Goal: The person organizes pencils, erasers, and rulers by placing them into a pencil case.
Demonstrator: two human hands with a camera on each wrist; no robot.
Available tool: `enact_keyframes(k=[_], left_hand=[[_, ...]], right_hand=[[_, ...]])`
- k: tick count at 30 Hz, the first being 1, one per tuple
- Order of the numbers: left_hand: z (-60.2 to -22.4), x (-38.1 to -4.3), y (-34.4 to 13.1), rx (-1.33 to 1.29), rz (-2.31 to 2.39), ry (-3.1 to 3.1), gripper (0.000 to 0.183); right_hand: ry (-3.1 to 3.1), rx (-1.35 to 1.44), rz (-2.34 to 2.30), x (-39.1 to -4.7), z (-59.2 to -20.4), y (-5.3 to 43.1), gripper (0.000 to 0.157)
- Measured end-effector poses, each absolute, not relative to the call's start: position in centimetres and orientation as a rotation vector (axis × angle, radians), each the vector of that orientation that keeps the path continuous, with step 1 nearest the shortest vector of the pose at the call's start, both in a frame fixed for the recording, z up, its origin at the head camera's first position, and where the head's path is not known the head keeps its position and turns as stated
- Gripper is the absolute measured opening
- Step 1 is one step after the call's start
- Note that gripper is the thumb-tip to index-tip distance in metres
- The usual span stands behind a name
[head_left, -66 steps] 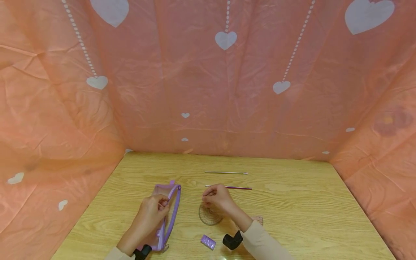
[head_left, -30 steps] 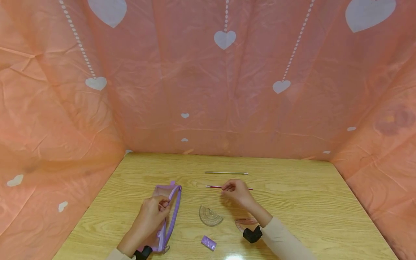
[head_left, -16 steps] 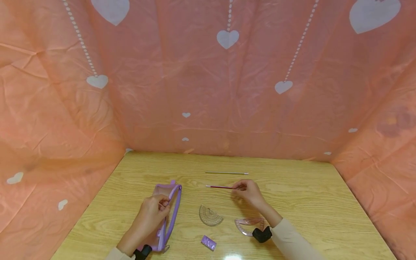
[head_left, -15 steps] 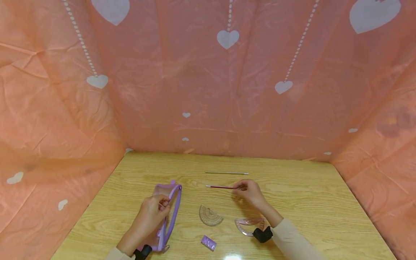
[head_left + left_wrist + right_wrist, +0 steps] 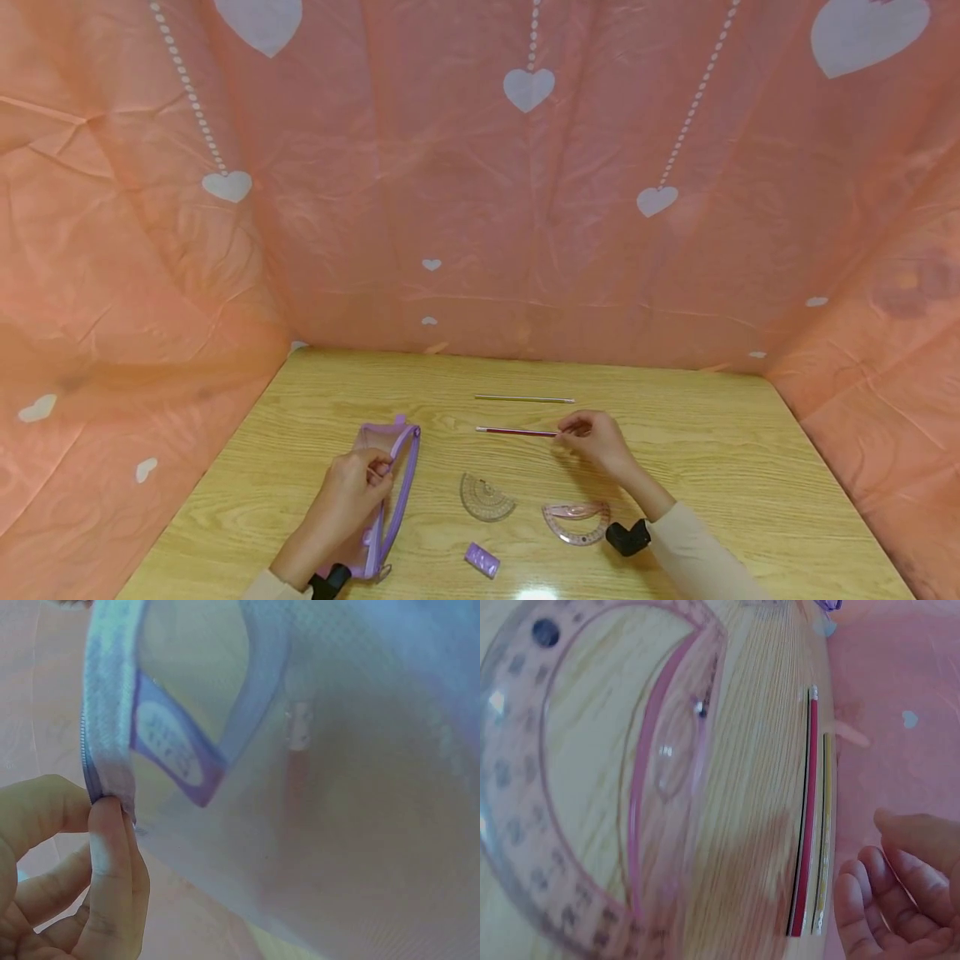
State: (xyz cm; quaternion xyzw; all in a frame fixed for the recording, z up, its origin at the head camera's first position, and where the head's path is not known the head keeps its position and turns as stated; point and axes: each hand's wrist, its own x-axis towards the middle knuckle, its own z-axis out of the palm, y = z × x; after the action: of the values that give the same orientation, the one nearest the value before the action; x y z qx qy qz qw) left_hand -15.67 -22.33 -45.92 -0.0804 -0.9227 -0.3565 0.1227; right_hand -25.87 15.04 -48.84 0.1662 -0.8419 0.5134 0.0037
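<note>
My left hand [image 5: 347, 493] pinches the zipped rim of a purple mesh pencil case [image 5: 406, 492], which lies at the left of the table with its mouth apart. In the left wrist view, thumb and fingertips hold the zipper edge [image 5: 109, 742]; a blurred reddish stick with a pale end [image 5: 298, 727] shows through the mesh. My right hand [image 5: 600, 446] is over the right end of a red-striped pencil [image 5: 513, 431]. The right wrist view has its fingers loosely bent with nothing between them, apart from the red pencil [image 5: 806, 817].
Behind the red pencil lies a yellowish pencil [image 5: 525, 398]. Nearer the front are a clear protractor [image 5: 486, 498], a pink protractor [image 5: 577, 535] and a small shiny purple block [image 5: 482, 560]. Orange cloth with white hearts [image 5: 480, 208] encloses the wooden table [image 5: 712, 467].
My right hand has moved right from above the clear protractor, along the red pencil to its right end. Both protractors are now uncovered. My left hand keeps its hold on the pencil case.
</note>
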Motion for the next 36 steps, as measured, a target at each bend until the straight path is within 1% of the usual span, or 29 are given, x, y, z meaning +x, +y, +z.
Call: enact_keyframes(k=[11, 21, 36], left_hand=[[-45.9, -15.8, -22.3, -0.238, -1.051, -2.689, 0.015], [-46.0, -15.6, -22.2, -0.222, -1.054, -2.686, 0.015], [-45.7, -15.6, -22.1, -0.220, -1.035, -2.688, 0.014]], right_hand=[[-2.650, 0.493, 1.506, -26.0, -48.8, 15.8, 0.021], [-2.635, 0.543, 1.431, -26.6, -49.6, 16.2, 0.024], [-2.693, 0.575, 1.372, -27.5, -50.1, 16.1, 0.018]])
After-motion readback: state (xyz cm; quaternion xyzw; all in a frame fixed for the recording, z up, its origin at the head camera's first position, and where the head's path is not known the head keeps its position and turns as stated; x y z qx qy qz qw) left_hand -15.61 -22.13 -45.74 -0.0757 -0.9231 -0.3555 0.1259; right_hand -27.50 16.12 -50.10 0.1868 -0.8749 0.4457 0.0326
